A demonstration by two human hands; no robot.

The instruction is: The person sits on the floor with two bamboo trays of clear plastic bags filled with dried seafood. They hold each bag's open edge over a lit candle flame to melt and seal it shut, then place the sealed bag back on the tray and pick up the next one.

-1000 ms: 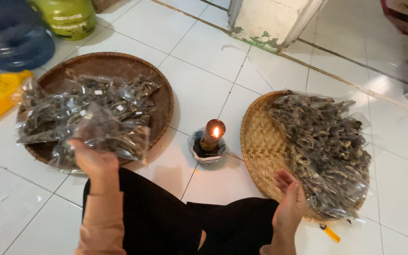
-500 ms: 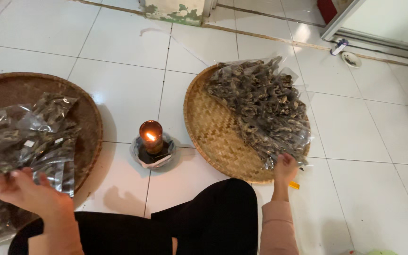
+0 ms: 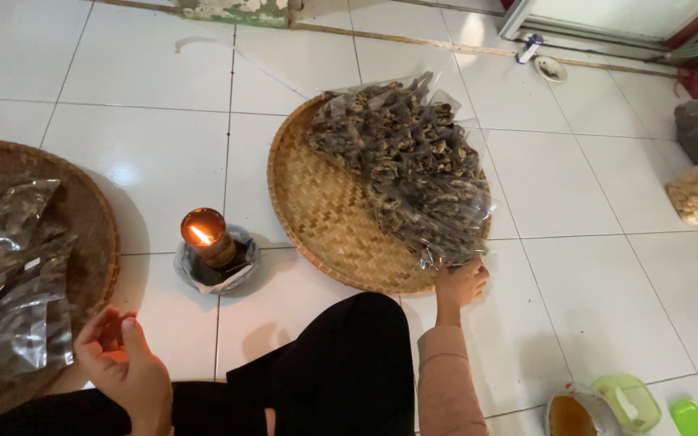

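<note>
here i see right hand (image 3: 460, 284) pinching near corner of clear packet (image 3: 446, 234) on woven tray (image 3: 317, 214); left hand (image 3: 123, 365) empty, fingers loosely curled, near candle (image 3: 208, 238).

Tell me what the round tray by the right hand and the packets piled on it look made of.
The round tray looks like woven bamboo or rattan, matte tan: a criss-cross weave and a bound rim show. The packets look like clear, glossy plastic film, given the glints and crinkles; the right hand touches the nearest one.

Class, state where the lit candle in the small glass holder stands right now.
In the head view the lit candle stands on the white tiled floor, left of centre, between the dark round woven tray and the light round woven tray.
</note>
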